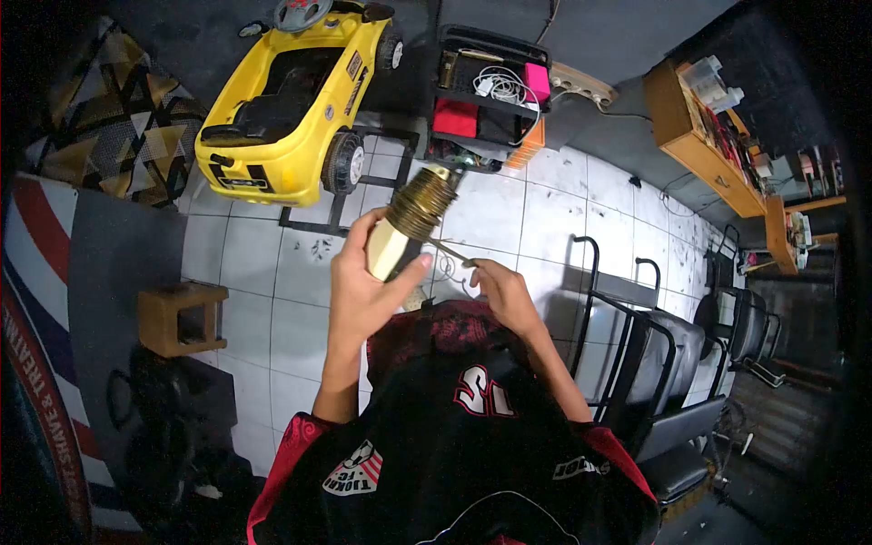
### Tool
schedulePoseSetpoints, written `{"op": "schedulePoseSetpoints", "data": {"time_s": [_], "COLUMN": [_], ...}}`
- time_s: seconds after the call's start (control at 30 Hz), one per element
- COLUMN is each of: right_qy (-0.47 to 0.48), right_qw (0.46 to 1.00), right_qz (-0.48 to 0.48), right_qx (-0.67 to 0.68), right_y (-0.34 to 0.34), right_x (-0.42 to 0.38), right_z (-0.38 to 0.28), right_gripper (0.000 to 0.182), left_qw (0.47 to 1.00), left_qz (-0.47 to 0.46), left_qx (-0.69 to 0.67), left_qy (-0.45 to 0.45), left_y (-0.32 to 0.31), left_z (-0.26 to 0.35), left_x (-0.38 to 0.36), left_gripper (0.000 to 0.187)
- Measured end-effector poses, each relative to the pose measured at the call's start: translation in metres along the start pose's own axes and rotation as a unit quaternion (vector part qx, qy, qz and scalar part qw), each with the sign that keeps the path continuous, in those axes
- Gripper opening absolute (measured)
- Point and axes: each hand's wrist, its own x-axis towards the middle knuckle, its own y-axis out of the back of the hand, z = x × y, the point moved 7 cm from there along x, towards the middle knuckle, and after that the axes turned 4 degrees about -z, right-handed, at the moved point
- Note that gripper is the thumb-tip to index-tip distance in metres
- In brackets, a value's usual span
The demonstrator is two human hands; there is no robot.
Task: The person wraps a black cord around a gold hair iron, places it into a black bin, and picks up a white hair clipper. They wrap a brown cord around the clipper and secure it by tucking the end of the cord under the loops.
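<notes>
Brass fitting (409,227) is up in front of me, over the white tiled floor (518,218), and I am looking down past my black and red shirt (454,436). The floor has little dark bits scattered on it. A yellow toy car (291,100) sits on a black frame near the far wall, and a black cart (486,91) full of red and pink things and white cords stands just beside it. A wooden shelf (699,136) with bottles runs along the right wall, and black chairs (672,363) stand in a row on my right. A small wooden stool (182,318) is on my left, near a sign with red, white and blue stripes (36,272). The edges of the view are dark, and I cannot read the tiny things on the shelf. My left hand (363,291) is curled tight around the smooth gold bottom of the fitting, so that part is partly hidden. Its top has dark rings like screw threads and it leans to the right. My right hand (504,295) pinches a thin rod (450,252) with its fingertips, and the rod's other end touches the fitting.
</notes>
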Motion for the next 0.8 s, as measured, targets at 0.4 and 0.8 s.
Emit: {"op": "schedulePoseSetpoints", "data": {"time_s": [0.4, 0.8], "right_qy": [0.021, 0.094], "right_qw": [0.989, 0.992], "right_qz": [-0.136, 0.007], "right_qx": [0.06, 0.083], "right_y": [0.063, 0.124], "right_x": [-0.037, -0.01], "right_z": [-0.067, -0.115], "right_gripper": [0.015, 0.02], "left_qw": [0.997, 0.877], "left_qz": [0.011, -0.384], "left_qx": [0.054, 0.288], "left_qy": [0.053, 0.0], "left_y": [0.019, -0.124], "left_z": [-0.033, -0.044], "left_x": [0.029, 0.005], "left_gripper": [0.049, 0.051]}}
